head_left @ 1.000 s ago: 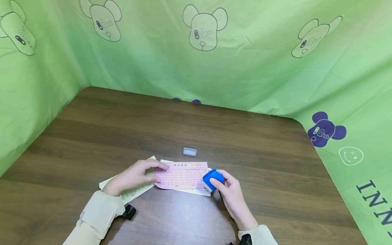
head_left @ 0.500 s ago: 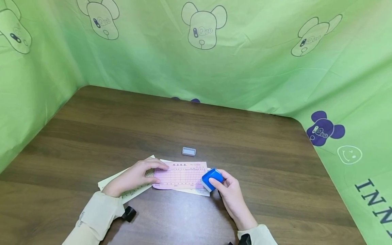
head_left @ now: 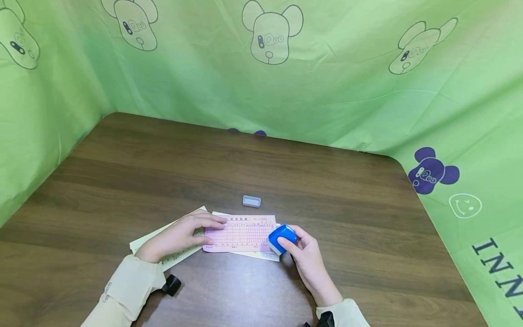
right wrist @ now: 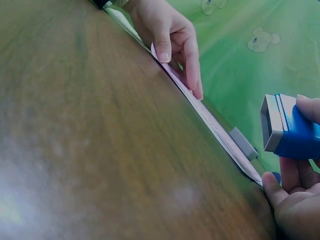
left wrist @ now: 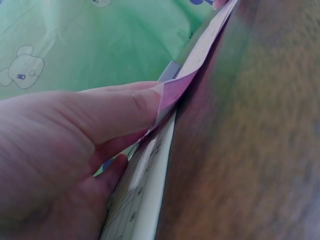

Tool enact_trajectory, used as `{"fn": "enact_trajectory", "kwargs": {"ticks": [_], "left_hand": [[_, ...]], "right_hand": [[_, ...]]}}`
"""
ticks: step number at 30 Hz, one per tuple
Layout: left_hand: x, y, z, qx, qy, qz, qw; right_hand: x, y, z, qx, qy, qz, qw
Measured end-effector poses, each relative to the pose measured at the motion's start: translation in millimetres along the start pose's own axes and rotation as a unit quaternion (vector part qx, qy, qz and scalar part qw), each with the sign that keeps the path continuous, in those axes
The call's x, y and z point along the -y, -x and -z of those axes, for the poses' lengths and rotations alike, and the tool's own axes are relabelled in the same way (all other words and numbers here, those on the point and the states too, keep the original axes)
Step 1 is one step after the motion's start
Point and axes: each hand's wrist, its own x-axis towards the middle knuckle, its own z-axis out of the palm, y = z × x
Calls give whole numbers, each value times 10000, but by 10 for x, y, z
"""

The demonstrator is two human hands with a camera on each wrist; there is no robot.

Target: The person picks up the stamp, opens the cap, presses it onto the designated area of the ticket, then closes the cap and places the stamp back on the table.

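Observation:
A pink printed form (head_left: 241,238) with a ruled grid lies on white sheets (head_left: 267,256), and a pale green-white page (head_left: 180,260) spreads out to its left. My left hand (head_left: 185,234) rests over the form's left end, thumb and fingers spread. In the left wrist view, the pink sheet (left wrist: 180,87) curls up by the thumb. My right hand (head_left: 308,256) grips a blue stamp (head_left: 283,238), tilted over the form's right edge. In the right wrist view, the stamp (right wrist: 295,127) shows its pale lower frame facing left, and a lower fingertip sits right at the form's end.
A small grey-blue stamp cap (head_left: 251,201) sits on the wooden table (head_left: 163,159) beyond the form. Green printed curtains (head_left: 327,91) enclose the table at the back and sides. A black wrist-camera piece (head_left: 171,285) is by the left sleeve.
The pink form's lower left corner has shifted slightly left and flattened a little under the left hand. The right hand keeps the stamp in nearly the same place; the whole view has drifted slightly.

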Motion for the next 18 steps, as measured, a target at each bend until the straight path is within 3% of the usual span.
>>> {"fn": "enact_trajectory", "kwargs": {"ticks": [14, 18], "left_hand": [[2, -9, -6, -23, -213, -163, 9996], [3, -15, -10, -34, -218, -203, 9995]], "right_hand": [[-8, -33, 39, 173, 539, 312, 9979], [-25, -73, 68, 526, 1027, 829, 9899]]}}
